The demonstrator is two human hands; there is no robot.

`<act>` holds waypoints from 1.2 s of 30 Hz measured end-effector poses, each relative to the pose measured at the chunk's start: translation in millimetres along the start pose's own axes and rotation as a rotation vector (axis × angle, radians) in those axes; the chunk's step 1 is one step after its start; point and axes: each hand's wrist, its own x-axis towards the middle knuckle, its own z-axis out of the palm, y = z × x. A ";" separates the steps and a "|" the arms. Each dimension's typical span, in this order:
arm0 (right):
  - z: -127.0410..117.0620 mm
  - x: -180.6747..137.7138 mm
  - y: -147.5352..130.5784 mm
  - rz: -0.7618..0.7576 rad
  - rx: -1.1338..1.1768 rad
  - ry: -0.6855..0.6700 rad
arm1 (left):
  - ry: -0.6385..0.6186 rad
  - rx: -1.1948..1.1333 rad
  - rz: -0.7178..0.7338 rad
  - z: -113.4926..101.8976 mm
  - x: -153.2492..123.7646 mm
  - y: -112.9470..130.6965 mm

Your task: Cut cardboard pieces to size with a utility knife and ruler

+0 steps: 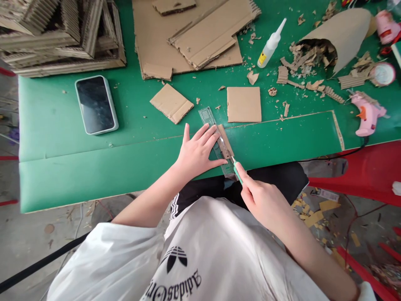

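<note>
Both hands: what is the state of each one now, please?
Left hand: open, spread over the ruler.
Right hand: closed, holding the cutter.

Free table (78,175) lies left of the left hand (200,147), before the phone (96,104). Rightward, a strip (291,136) runs toward the glue gun (367,112); scraps (308,59) obstruct beyond it.

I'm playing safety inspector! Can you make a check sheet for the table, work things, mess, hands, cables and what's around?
Surface: green tabletop, littered with cardboard scraps.
Job's things: clear ruler along a cardboard strip; green cutter, tip at strip.
Clutter: phone, glue bottle, pink glue gun.
Hands: left hand spread on the ruler; right hand holds the cutter.
Cables: black cable from glue gun; red cord on floor.
Surroundings: red seat; yellow scraps on floor.
</note>
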 end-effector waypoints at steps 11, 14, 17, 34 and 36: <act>6.0 -15.1 0.2 -0.004 -0.062 0.052 | -0.018 0.013 0.004 0.3 0.3 1.4; 10.7 -15.9 1.7 -0.015 -0.082 0.087 | -0.032 0.021 0.006 -1.3 0.9 0.8; 13.5 -16.1 2.9 -0.021 -0.091 0.115 | -0.069 0.040 -0.007 -8.4 -0.1 -9.4; 25.9 -17.6 5.2 -0.084 -0.176 0.278 | 0.010 -0.022 -0.045 2.1 13.3 -0.8; 27.9 -17.0 6.6 -0.089 -0.189 0.309 | 0.008 -0.065 -0.025 3.2 16.7 -2.1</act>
